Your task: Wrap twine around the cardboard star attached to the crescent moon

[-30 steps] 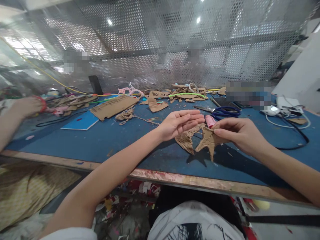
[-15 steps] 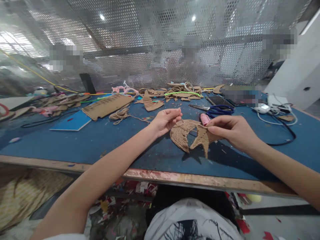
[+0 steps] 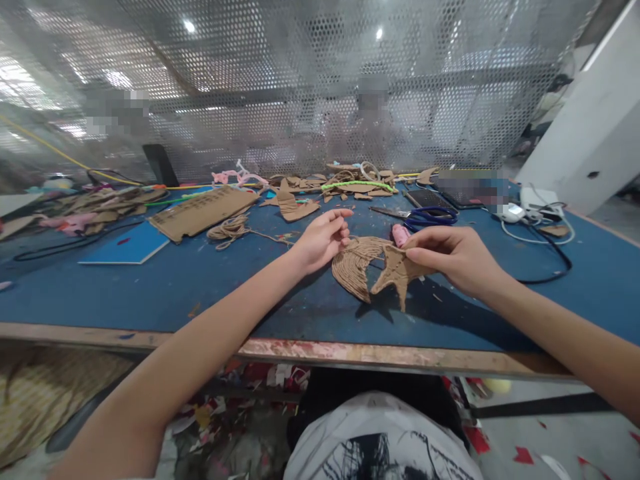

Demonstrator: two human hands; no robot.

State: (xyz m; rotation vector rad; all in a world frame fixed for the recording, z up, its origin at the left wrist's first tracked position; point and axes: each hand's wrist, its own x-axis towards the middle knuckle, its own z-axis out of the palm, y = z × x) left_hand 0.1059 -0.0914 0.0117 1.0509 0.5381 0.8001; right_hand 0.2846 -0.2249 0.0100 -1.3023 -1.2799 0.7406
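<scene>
My right hand (image 3: 457, 260) pinches a brown cardboard star (image 3: 397, 270) between thumb and fingers. The star is held tilted above the table, its points hanging down. Beside it, on its left, is a crescent (image 3: 347, 267) covered in rows of brown twine; whether the two are joined I cannot tell. My left hand (image 3: 325, 240) is closed at the crescent's upper left edge, fingers curled and index finger forward. What it grips, if anything, is hidden. A strand of twine (image 3: 270, 237) runs from a loose bundle (image 3: 227, 231) towards my left wrist.
Blue-handled scissors (image 3: 430, 219) and a pink roll (image 3: 400, 235) lie just beyond my right hand. Cardboard sheet (image 3: 200, 210), a blue board (image 3: 125, 245) and cardboard scraps (image 3: 297, 205) lie further back. Cables and a white device (image 3: 513, 213) are at right. A perforated metal screen (image 3: 300, 87) stands behind.
The whole view has shifted slightly, so everything appears further left. My left index finger points more forward. My right hand keeps its pinch on the star.
</scene>
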